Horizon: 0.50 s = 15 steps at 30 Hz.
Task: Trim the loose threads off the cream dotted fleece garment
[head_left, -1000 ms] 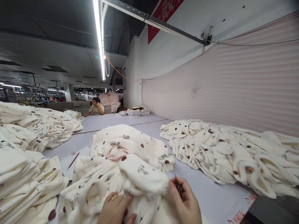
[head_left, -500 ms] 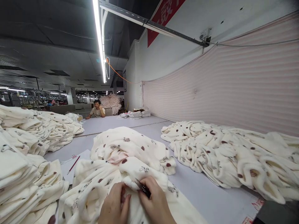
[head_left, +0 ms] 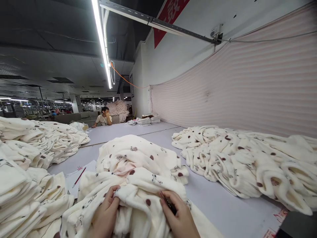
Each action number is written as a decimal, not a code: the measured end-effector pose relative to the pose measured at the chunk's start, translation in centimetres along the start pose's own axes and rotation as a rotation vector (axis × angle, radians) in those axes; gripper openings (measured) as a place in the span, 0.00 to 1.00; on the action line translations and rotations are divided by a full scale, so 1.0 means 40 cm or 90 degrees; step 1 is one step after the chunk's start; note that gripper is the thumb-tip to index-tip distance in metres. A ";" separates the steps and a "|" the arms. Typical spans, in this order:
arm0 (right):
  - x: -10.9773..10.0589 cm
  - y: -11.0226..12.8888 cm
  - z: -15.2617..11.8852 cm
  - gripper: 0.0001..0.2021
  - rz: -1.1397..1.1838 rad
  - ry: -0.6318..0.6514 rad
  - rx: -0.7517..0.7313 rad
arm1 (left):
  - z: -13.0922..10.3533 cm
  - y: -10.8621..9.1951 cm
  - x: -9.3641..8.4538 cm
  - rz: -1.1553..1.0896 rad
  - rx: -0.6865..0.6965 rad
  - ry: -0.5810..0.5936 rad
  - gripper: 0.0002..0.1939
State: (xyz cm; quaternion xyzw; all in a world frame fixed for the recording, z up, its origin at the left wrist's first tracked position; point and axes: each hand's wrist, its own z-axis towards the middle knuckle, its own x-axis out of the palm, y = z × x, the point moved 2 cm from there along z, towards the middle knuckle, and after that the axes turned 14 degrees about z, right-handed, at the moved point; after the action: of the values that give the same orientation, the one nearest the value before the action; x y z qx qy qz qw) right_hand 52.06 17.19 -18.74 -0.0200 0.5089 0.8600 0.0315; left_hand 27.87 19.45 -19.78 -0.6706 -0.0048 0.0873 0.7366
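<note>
A cream fleece garment [head_left: 135, 195] with brown dots and small animal prints lies bunched in front of me. My left hand [head_left: 107, 210] pinches a fold of it between thumb and fingers. On the other side, my right hand [head_left: 178, 213] is closed around dark thread snips [head_left: 171, 206], mostly hidden in the palm, and its fingertips press on the same cloth. Between the hands the fabric hangs in loose folds. Just beyond, more of the cream fleece [head_left: 138, 148] is heaped, with a pale pink patch showing.
Piles of matching fleece stand on the left [head_left: 22, 191] and right [head_left: 237, 158]. A red pencil [head_left: 79, 177] rests on a paper sheet [head_left: 71, 172]. Farther back are stacked papers [head_left: 143, 121] and a seated person [head_left: 104, 117]. A dark object [head_left: 297, 226] occupies the near right corner.
My hands have moved apart, the left leftward and the right rightward, spreading the cloth between them. The snips' blades, visible before, are now tucked in my right hand.
</note>
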 end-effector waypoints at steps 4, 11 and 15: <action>-0.034 0.002 -0.009 0.13 0.089 0.016 0.110 | 0.006 -0.005 0.000 -0.108 -0.049 0.033 0.17; -0.022 -0.015 -0.018 0.11 0.148 0.030 0.146 | -0.028 -0.070 0.038 0.168 0.284 -0.068 0.10; 0.006 -0.002 -0.003 0.03 0.226 0.022 0.158 | -0.118 -0.061 0.132 0.474 0.616 -0.204 0.12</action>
State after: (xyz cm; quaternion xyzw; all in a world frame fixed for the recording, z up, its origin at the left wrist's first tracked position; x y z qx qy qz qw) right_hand 51.82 17.14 -18.88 0.0596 0.6070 0.7823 -0.1269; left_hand 33.94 15.28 -18.43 -0.1967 0.1587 0.4291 0.8672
